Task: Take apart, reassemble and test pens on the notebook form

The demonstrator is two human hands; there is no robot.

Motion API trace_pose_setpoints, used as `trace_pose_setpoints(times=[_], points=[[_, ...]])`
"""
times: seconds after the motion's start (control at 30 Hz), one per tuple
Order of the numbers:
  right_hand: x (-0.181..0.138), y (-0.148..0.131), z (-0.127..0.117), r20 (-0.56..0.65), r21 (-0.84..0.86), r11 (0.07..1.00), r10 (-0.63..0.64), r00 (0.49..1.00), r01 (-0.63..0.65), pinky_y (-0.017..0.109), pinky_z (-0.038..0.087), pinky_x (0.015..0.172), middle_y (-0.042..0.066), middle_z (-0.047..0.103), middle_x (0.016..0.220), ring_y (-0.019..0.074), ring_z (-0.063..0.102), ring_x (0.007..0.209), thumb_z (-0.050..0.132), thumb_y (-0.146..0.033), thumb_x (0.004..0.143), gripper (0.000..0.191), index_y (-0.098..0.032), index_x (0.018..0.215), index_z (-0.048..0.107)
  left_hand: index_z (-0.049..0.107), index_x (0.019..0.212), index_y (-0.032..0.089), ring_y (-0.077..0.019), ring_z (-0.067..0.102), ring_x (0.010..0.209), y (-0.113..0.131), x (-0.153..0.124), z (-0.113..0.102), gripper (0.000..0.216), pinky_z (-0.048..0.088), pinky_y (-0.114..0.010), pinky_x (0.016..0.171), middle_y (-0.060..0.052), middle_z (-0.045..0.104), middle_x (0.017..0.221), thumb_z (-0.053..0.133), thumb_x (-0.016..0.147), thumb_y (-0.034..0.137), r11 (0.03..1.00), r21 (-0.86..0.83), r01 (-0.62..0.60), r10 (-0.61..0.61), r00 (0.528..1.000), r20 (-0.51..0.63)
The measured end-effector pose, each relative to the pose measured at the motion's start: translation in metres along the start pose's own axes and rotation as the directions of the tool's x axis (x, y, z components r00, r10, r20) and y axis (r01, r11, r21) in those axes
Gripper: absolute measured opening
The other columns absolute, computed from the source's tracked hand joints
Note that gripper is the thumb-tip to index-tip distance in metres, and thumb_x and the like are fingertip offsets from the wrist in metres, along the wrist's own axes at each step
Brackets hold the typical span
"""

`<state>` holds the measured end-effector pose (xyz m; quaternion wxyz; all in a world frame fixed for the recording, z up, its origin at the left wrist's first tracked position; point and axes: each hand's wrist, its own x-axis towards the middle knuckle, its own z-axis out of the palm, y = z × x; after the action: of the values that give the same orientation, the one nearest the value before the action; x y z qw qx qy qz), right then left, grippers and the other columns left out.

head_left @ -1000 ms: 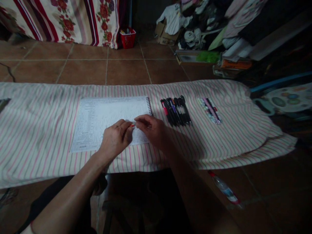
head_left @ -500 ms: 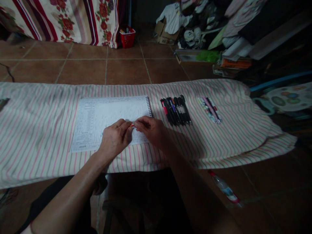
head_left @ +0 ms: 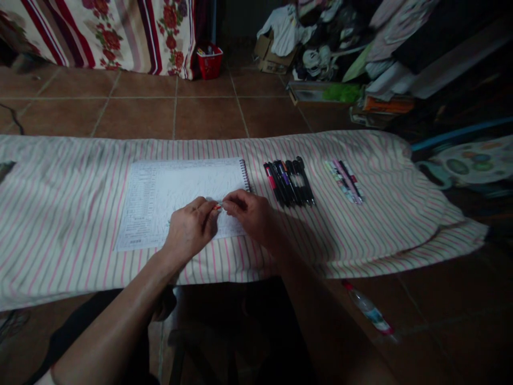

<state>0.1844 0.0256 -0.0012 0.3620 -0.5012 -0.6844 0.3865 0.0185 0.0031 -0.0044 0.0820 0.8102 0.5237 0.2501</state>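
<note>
Over the spiral notebook (head_left: 188, 182), my left hand (head_left: 191, 222) is closed around a slim orange pen (head_left: 217, 206); only a short orange and pale end shows past its fingertips. My right hand (head_left: 252, 214) pinches at that pale end with thumb and forefinger, though its fingers partly hide the contact. Printed text runs down the left side of the notebook page, and faint strokes mark the rest. Just right of the notebook lies a row of several dark pens (head_left: 289, 182), side by side.
Farther right lies a small group of pastel and dark pens (head_left: 345, 181). A striped cloth (head_left: 72, 214) covers the table. On the tiled floor are a plastic bottle (head_left: 371, 310) at right and a red basket (head_left: 210, 63) beyond the table. Clothes and boxes are piled at the back right.
My right hand has shifted very slightly up and right, and a little more of the pen's pale end shows between the hands. The rest looks the same.
</note>
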Motion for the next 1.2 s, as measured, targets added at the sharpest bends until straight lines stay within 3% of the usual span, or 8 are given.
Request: trace_pose_setpoints(times=[0.17,0.47,0.7,1.2], points=[[0.0001,0.0018,0.002,-0.008,0.163,0.987,-0.003,1.0,0.005,0.026,0.051,0.073,0.002,0.071,0.084,0.0136,0.067,0.079,0.063,-0.027,0.078,0.013,-0.019,0.089,0.064,0.065,0.094,0.014,-0.0166,0.061,0.069,-0.0026,0.0009,-0.0008,0.033,0.048,-0.027,0.06,-0.006,0.064,0.078,0.037,0.093,0.03,0.999,-0.035,0.024,-0.025,0.999,-0.029],[-0.0012,-0.0034,-0.0004,0.019,-0.006,1.0,0.022,1.0,-0.022,0.026,0.049,0.064,0.001,0.067,0.07,0.0128,0.063,0.065,0.055,-0.033,0.085,0.017,-0.018,0.083,0.063,0.066,0.095,0.013,-0.0157,0.061,0.068,-0.0004,0.0003,-0.0008,0.033,0.048,-0.026,0.058,-0.007,0.065,0.081,0.038,0.093,0.029,1.0,0.0,-0.007,0.007,1.0,-0.025],[0.0004,0.0024,0.0028,-0.01,0.178,0.984,0.03,1.0,-0.027,0.027,0.052,0.073,0.001,0.071,0.084,0.0137,0.067,0.078,0.062,-0.027,0.079,0.013,-0.02,0.09,0.063,0.065,0.093,0.014,-0.0156,0.061,0.069,-0.002,0.0018,-0.0017,0.028,0.049,-0.027,0.06,-0.006,0.064,0.077,0.04,0.092,0.027,0.999,-0.036,0.03,-0.031,0.999,-0.034],[-0.0007,-0.002,0.0007,0.035,0.014,1.0,0.022,0.999,-0.022,0.028,0.049,0.068,0.002,0.068,0.078,0.0131,0.063,0.07,0.054,-0.03,0.083,0.015,-0.018,0.088,0.061,0.065,0.094,0.014,-0.0154,0.058,0.064,-0.0006,0.0008,-0.0007,0.033,0.046,-0.026,0.054,-0.007,0.063,0.078,0.036,0.093,0.03,0.999,0.045,-0.011,0.013,0.999,-0.032]])
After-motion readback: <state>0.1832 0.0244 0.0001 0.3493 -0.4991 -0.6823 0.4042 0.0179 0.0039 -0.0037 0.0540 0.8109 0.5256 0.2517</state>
